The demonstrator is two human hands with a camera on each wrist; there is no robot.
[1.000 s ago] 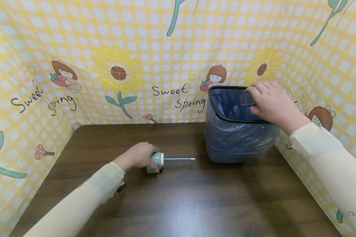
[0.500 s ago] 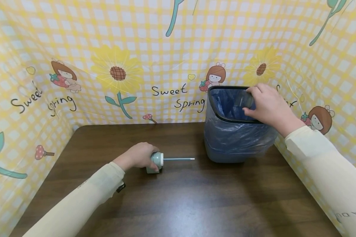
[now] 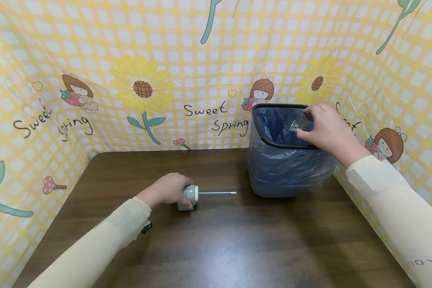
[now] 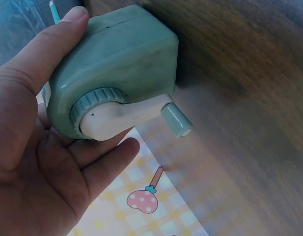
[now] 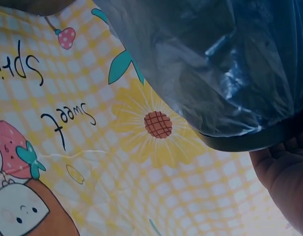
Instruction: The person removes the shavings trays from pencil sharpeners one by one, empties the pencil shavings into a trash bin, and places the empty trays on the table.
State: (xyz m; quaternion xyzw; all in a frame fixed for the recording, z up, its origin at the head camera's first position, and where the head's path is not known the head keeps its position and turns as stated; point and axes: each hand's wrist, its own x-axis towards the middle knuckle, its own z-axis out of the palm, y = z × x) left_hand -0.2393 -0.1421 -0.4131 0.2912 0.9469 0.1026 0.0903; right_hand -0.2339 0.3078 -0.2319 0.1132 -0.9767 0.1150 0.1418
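My left hand (image 3: 167, 189) grips a green hand-crank pencil sharpener (image 3: 191, 195) low over the table. A blue pencil (image 3: 217, 193) sticks out of its white front toward the right. In the left wrist view the cream crank (image 4: 126, 118) shows on the sharpener's back, the thumb lying along its side. My right hand (image 3: 329, 130) pinches a small clear plastic box (image 3: 295, 122), seemingly the shavings drawer, in the mouth of the trash bin (image 3: 273, 172). White marks show on the box. In the right wrist view the bin's rim hides the box and most fingers.
A blue plastic bag (image 3: 291, 164) lines the bin and folds over its black rim (image 3: 266, 138). The bin stands at the back right of the dark wooden table (image 3: 216, 236). A yellow checked cloth (image 3: 201, 72) surrounds the table at the back and sides.
My right hand has shifted slightly left and turned, and the clear box has tilted so its white marks now show. The left hand, sharpener and pencil stay in place.
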